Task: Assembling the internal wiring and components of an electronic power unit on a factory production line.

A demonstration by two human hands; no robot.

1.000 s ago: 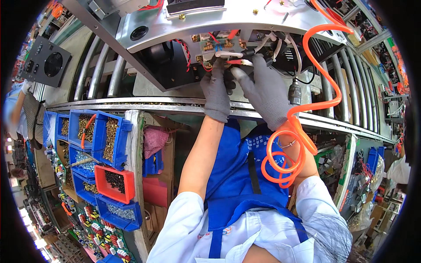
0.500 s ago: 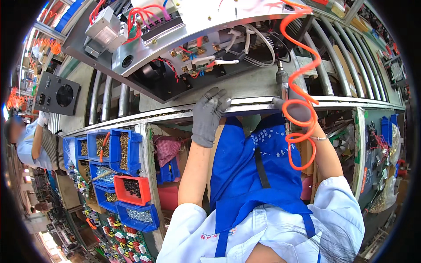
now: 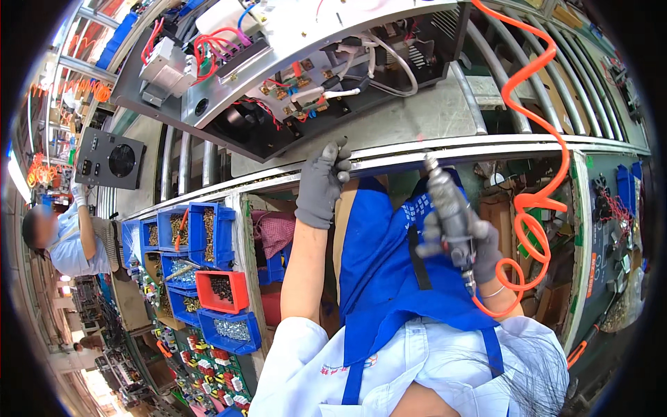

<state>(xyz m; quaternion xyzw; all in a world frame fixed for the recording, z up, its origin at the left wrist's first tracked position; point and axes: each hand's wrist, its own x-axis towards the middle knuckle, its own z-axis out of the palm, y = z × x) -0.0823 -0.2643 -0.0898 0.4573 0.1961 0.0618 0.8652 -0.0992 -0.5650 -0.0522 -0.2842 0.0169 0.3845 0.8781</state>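
Bringing the driver into use well calls, in my judgement, for a firm hold on the thick of its body, with the wrist straight and the coiled orange hose hanging slack, so that nothing tugs the tool sideways. Its free end should stay clear of the white-sleeved leads inside the open metal chassis, since a careless swing could nick or snag them. A steady left grip near the chassis would help keep the work lined up.

The right grip is wrapped around the driver and has hold of it, though blur hides exactly where the fingers press. The driver is over the blue apron, tilted, with its free end up by the metal rail; the hose meets its lower end. The left grip is half closed, fingers curled over the rail's edge — whether they pinch something small, I cannot tell. The chassis sits beyond the rail on the roller conveyor.

Half a second ago the driver stood over the rail, its upper end beside the chassis; now it is lower and nearer the body. The left fingers have bunched closer together. A second ago both grips were in among the leads — now neither touches them.
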